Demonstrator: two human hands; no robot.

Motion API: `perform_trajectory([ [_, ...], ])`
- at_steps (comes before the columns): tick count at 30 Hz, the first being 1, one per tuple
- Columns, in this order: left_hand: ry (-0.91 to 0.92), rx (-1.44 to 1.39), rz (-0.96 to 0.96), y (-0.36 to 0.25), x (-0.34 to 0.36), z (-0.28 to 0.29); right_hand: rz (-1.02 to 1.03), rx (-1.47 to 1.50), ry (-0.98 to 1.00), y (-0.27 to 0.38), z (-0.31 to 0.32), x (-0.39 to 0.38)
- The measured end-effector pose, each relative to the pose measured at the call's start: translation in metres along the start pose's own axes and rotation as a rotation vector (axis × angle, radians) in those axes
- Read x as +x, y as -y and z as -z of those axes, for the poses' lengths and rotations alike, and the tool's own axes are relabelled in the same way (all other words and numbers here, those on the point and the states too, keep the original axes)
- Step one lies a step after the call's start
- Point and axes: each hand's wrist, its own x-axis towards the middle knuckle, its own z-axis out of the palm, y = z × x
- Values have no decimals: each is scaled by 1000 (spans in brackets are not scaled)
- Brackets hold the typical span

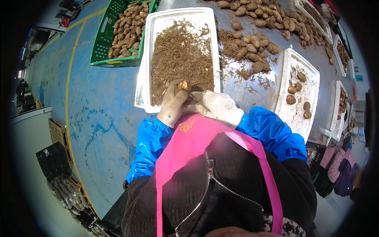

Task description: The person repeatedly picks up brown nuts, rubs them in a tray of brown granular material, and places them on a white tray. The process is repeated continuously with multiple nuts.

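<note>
My left hand point(175, 98), in a dirty beige knit glove, is closed around a small taro corm point(182, 85). A pale, cut-looking end of the corm shows above the fingers. Close beside it on the right, my right hand point(219, 106) wears a whiter glove, its fingers curled in toward the left hand. A thin dark sliver shows between the two hands, too small to name. Both hands are over the near edge of a white foam tray point(147, 59). Brown fibrous peelings point(177, 59) cover most of the tray's bottom.
A green crate point(103, 43) full of taro stands at the far left. Loose taro point(252, 49) lies heaped on the metal table point(252, 93) to the right. Another white tray point(284, 91) holds several trimmed corms point(291, 90). Blue floor point(98, 91) extends left.
</note>
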Motion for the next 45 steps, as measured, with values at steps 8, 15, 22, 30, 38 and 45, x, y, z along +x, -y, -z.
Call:
perform_trajectory([
  [8, 57, 9, -84, 9, 3, 8, 38, 20, -121, -8, -5, -2],
  [15, 48, -263, 42, 19, 10, 7, -4, 174, -37, -5, 0, -1],
  [22, 22, -212, 72, 22, 14, 11, -83, 58, -29, -1, 5, 0],
  [30, -54, -241, 64, 18, 10, 9, -253, 161, -152, -32, 13, -18],
  [38, -37, -467, 156, 3, 8, 5, -584, -185, -189, -95, 31, -69],
  [45, 161, -504, 79, 7, 15, 4, -307, 273, -343, -44, 38, -26],
])
